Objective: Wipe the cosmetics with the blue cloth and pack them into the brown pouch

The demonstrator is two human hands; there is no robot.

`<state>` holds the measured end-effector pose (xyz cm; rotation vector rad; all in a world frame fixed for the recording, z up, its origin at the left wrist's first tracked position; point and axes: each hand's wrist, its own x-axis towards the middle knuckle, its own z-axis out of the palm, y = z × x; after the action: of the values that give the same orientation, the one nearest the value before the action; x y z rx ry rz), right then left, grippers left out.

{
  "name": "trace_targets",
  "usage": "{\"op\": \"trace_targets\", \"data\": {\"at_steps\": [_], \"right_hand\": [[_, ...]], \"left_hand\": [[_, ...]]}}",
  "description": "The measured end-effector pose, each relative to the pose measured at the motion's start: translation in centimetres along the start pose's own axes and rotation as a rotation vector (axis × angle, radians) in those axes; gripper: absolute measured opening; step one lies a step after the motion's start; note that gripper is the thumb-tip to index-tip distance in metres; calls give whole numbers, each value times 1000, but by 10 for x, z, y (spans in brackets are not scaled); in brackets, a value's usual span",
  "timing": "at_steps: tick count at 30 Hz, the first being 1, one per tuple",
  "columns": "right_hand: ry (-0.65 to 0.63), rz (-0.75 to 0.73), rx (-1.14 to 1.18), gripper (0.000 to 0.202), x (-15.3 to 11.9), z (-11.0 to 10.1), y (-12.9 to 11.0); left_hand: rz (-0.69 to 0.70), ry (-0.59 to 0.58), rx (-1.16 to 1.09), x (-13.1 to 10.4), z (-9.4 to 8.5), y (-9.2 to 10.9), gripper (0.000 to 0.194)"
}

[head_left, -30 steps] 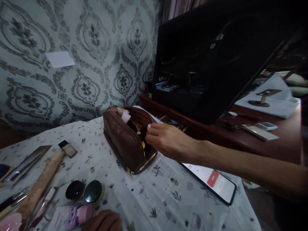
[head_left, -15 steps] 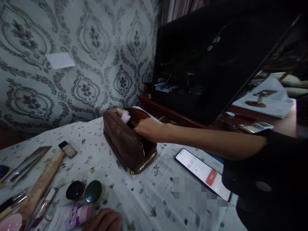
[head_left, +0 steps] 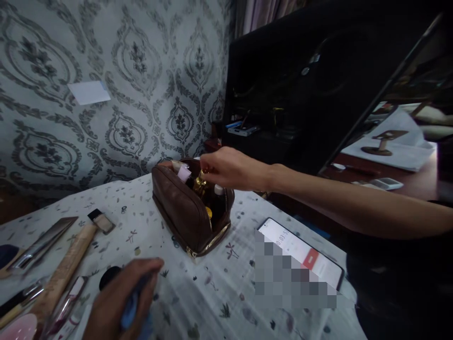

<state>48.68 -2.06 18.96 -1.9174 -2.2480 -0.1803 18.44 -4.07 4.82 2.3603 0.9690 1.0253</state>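
My right hand (head_left: 230, 167) is closed, its fingertips pinching the top of a shiny gold-coloured bottle (head_left: 200, 185) in the mouth of the brown makeup bag (head_left: 180, 210). The bag lies unzipped on the patterned cloth. Inside it are a pale pink item (head_left: 184, 173), a white-capped item (head_left: 219, 190) and a round yellow item (head_left: 209, 212). My left hand (head_left: 116, 297), blurred, hovers over the near cloth, thumb and fingers apart. A bluish patch (head_left: 130, 307) shows between them; I cannot make out what it is. A black round lid (head_left: 109, 277) is partly behind this hand.
A phone (head_left: 300, 255) showing a timer lies right of the bag. Makeup brushes (head_left: 24, 295), a wooden-coloured flat tube (head_left: 65, 269), a lip gloss (head_left: 71, 297) and a foundation bottle (head_left: 101, 221) lie at left. A large black screen (head_left: 283, 94) stands behind on a brown desk.
My right hand has risen from deep in the bag, bringing the gold-coloured bottle into view. My left hand has come up from the bottom edge, opened, and now covers the purple-capped tube.
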Motion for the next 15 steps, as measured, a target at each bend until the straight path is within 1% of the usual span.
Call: {"op": "trace_targets", "data": {"at_steps": [2,3,4,6,8,10,12,15], "right_hand": [[126,11,209,12,-6,-10,-2],[153,9,350,12,-8,-13,-3],[151,0,507,11,-11,-15,-5],[80,-20,816,10,-15,-15,-9],[-14,-15,1048,8,-18,-10,-12],[-63,16,1187,6,-21,-4,-13],[-76,36,1257,6,-22,4,-12],[-71,0,1231,9,-22,13,-7]], "left_hand": [[-182,6,-112,33,-9,20,28],[-246,10,-187,48,-10,30,34],[-314,3,-272,61,-11,40,42],[-408,-8,-436,79,-9,58,53],[-472,-9,-570,86,-6,70,56],[-511,-14,-636,87,-3,76,56],[-535,-22,-651,87,-2,77,56],[-529,60,-664,88,2,70,57]]}}
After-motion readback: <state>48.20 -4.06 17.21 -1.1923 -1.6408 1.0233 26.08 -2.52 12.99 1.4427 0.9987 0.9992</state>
